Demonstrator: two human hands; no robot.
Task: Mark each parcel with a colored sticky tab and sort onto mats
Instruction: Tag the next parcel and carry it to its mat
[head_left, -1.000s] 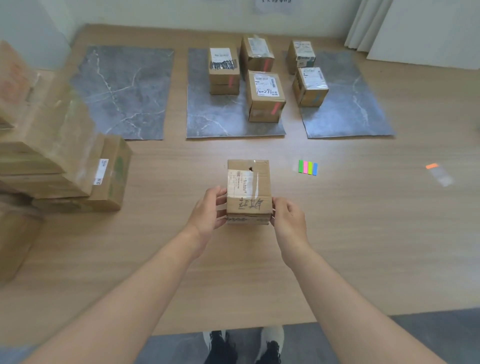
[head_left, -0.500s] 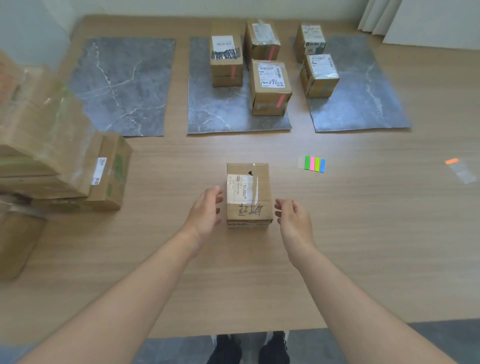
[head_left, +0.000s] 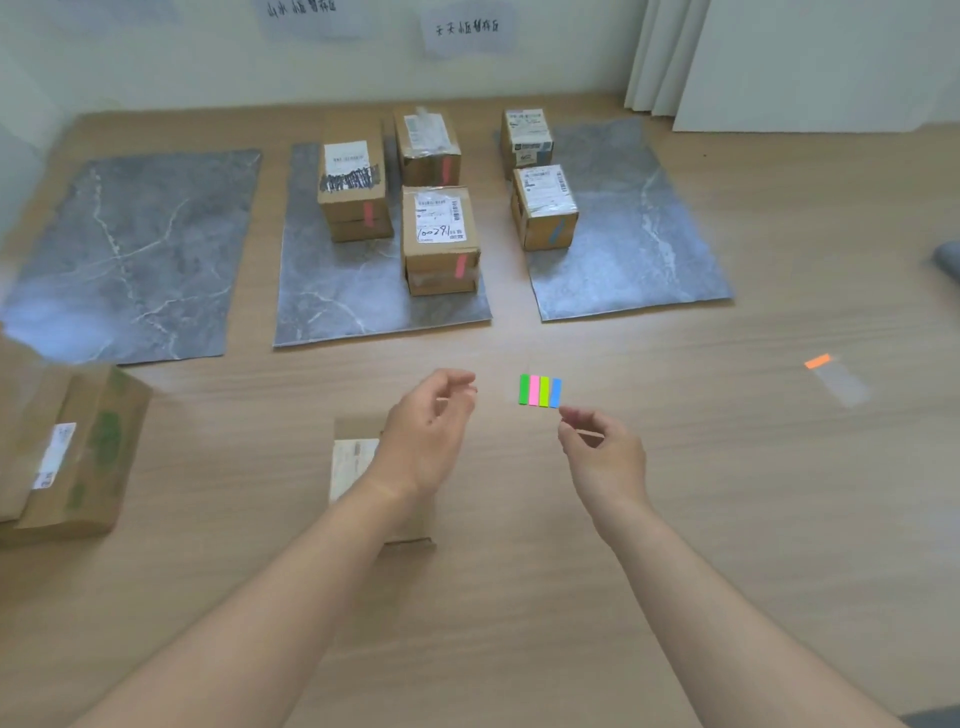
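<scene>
Middle mat (head_left: 332, 291) three parcels (head_left: 440, 239) (pink-tabbed), right mat (head_left: 649, 249) two

A plain indoor room set up as a parcel-sorting station: a long wooden table (head_left: 727, 519) against a pale wall (head_left: 156, 62), three grey mats (head_left: 130, 249) laid side by side, labelled cardboard parcels (head_left: 440, 239) grouped on them, handwritten paper signs (head_left: 467, 28) taped above, and a curtain (head_left: 654, 52) in the corner.

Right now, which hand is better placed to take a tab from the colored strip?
The right hand. Its fingertips are right beside the blue end of the sticky tabs. The left hand hovers above the parcel, farther from the tabs.
</scene>
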